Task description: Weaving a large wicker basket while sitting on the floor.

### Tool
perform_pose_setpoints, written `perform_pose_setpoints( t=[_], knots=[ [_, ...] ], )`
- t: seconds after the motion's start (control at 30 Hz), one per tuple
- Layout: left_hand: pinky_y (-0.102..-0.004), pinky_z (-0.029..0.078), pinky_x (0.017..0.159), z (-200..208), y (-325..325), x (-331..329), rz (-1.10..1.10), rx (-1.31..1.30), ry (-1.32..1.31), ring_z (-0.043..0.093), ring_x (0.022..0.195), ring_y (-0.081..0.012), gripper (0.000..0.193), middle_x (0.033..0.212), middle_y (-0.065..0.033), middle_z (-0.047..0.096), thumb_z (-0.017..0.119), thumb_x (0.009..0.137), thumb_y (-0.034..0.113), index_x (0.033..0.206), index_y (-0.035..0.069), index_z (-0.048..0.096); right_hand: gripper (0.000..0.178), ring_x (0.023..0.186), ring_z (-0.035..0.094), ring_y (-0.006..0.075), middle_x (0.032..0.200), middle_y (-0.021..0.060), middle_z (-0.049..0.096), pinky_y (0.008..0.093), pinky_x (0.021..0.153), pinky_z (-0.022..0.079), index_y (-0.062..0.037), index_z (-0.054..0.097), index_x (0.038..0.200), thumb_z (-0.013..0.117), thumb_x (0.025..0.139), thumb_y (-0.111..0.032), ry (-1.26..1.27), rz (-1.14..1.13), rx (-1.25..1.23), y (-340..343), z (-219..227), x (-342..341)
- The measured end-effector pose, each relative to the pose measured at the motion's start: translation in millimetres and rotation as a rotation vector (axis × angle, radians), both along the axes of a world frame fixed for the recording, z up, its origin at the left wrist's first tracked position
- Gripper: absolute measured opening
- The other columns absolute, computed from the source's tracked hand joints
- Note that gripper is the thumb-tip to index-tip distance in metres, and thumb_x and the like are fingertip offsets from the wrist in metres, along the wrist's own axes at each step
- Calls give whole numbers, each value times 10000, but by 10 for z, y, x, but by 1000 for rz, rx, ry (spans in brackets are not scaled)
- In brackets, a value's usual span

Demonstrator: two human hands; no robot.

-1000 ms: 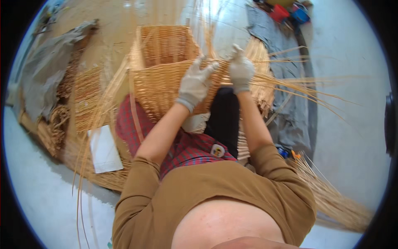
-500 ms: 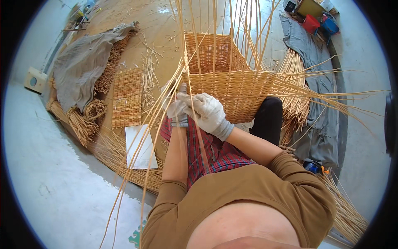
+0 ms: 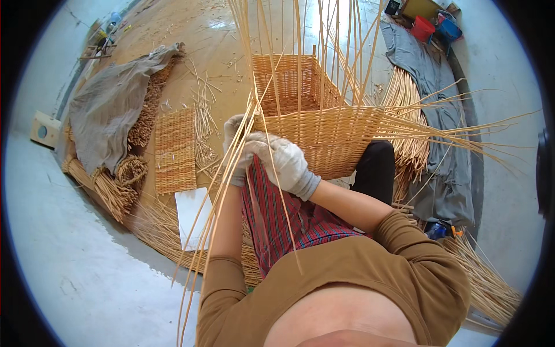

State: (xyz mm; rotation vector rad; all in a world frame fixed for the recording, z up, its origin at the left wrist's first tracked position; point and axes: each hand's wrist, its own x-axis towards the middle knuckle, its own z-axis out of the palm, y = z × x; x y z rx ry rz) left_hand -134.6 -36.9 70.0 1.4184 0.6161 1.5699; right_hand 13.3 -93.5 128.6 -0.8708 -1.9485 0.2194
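A half-woven wicker basket [image 3: 324,139] stands in front of me, its tall upright rods [image 3: 299,52] unwoven at the top. At its near left corner, several long wicker rods [image 3: 227,173] hang down toward me. Both hands wear whitish work gloves. My left hand [image 3: 234,141] is closed at that corner, partly hidden behind the rods. My right hand [image 3: 283,162] is beside it with curled fingers meeting the left hand at the rods; its fingertips are partly covered. One rod passes across the front of my right hand and ends above my lap.
A flat woven panel [image 3: 175,150] and white paper [image 3: 192,217] lie left of my legs. Rod bundles under grey cloth [image 3: 110,110] are at far left; peeled rods [image 3: 400,115] and another grey cloth [image 3: 442,196] lie right. Rod ends [image 3: 457,136] jut right from the basket.
My left hand has shifted slightly left and up around the rods. The hanging rods have swung a little, and the whole scene sits slightly lower in view.
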Motion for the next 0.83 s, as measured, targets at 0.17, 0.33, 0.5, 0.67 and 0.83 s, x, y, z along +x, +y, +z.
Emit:
perform_pose_setpoints(
  t=[0.17,0.33,0.5,0.67,0.83],
  knots=[
    [-321,551,919,-54,-37,43,-111,-371,-346,610,1072,-219,476,1245,-143,569,580,985,339,1312,15,459,286,959,676,315,1077,88,685,387,761,562,-134,623,1104,689,830,-185,-110,12,-77,-24,334,-105],
    [-312,560,890,-1,25,75,-64,-288,-356,637,976,-197,463,1187,-119,600,554,1002,291,1364,20,456,212,984,685,299,1093,79,697,388,773,573,-139,682,1040,661,830,-152,-87,39,-39,64,163,-6],
    [-279,560,788,199,53,-56,-210,-437,-242,605,924,-138,460,1095,-59,606,645,944,189,1383,107,532,197,1029,668,324,1100,122,686,411,882,560,-99,661,1056,599,872,-134,-125,181,-166,47,-83,46],
    [-264,537,858,479,151,-403,-454,-409,193,605,993,-125,629,1127,-27,616,681,847,-88,1425,83,504,153,1111,619,340,1158,153,634,427,958,526,-56,625,975,628,880,-176,-352,187,-46,-50,139,56],
    [-272,434,1062,661,654,-548,-669,-339,710,490,1282,-103,621,1407,-42,557,656,883,-55,1443,167,502,225,1176,590,311,1204,118,619,371,942,525,-85,628,958,693,829,-258,-358,132,-23,-289,255,111]
  ],
)
